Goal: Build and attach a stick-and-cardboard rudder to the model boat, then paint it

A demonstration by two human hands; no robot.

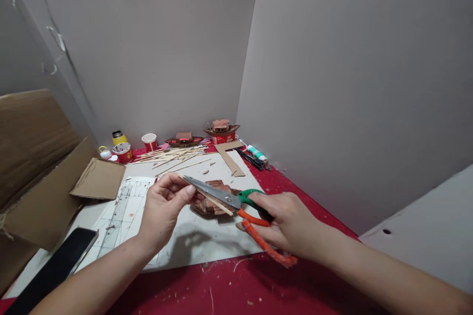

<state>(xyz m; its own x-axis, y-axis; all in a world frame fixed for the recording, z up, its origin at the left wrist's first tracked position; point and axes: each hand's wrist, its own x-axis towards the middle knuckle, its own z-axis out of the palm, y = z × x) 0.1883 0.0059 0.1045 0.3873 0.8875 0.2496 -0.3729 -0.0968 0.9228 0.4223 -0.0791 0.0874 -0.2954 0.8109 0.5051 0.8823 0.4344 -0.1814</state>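
My right hand (283, 219) is closed on scissors (221, 198) with one green handle and one orange handle. Their blades point left and lie close along a thin wooden stick (222, 206). My left hand (168, 204) pinches this pale stick between thumb and fingers, near the blade tips. Whether the blades touch the stick, I cannot tell. Behind and below the scissors, a brown model boat (211, 209) rests on the white board, partly hidden by the blades and my fingers.
Wooden sticks (177, 155) lie loose at the back. Two more model boats, one at the centre (184, 140) and one on a red box (221, 128), stand by the wall. Cups, a yellow bottle (120, 139), cardboard (99, 178), a ruler (115, 216) and a dark phone-like slab (59, 266) are leftward. A glue tube (256, 153) lies right.
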